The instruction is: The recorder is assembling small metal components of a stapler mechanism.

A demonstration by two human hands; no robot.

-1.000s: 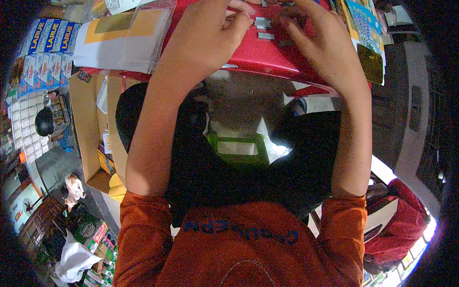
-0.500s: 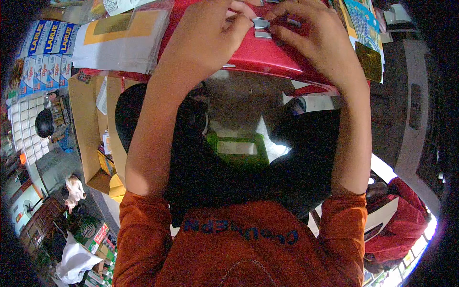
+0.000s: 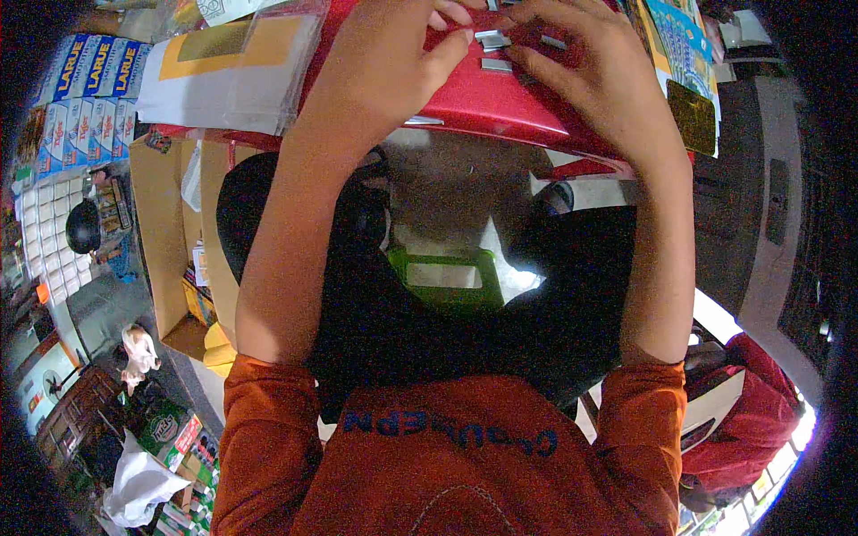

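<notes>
Small flat silver metal pieces lie on a glossy red tabletop [image 3: 483, 98] at the top of the view. One silver piece [image 3: 492, 40] sits between my two hands, slightly tilted. Just nearer to me is another silver piece [image 3: 496, 65]. My left hand [image 3: 407, 58] is to their left, fingers curled toward the thumb; anything inside is hidden. My right hand [image 3: 581, 67] arches over the tabletop from the right, thumb and forefinger apart, their tips beside the pieces. A further silver piece [image 3: 552, 41] shows under it. The top edge cuts off parts of both hands.
White and yellow sheets under clear plastic [image 3: 223, 80] lie left on the table. Blue printed papers [image 3: 675, 45] and a gold card [image 3: 690, 116] are at right. Below are an open cardboard box [image 3: 165, 241] and a green plastic stool [image 3: 447, 277]. Stacked drink cartons [image 3: 89, 98] stand far left.
My left thumb has drawn slightly away from the middle silver piece, which now sits a little more tilted. Both forearms stay in nearly the same place.
</notes>
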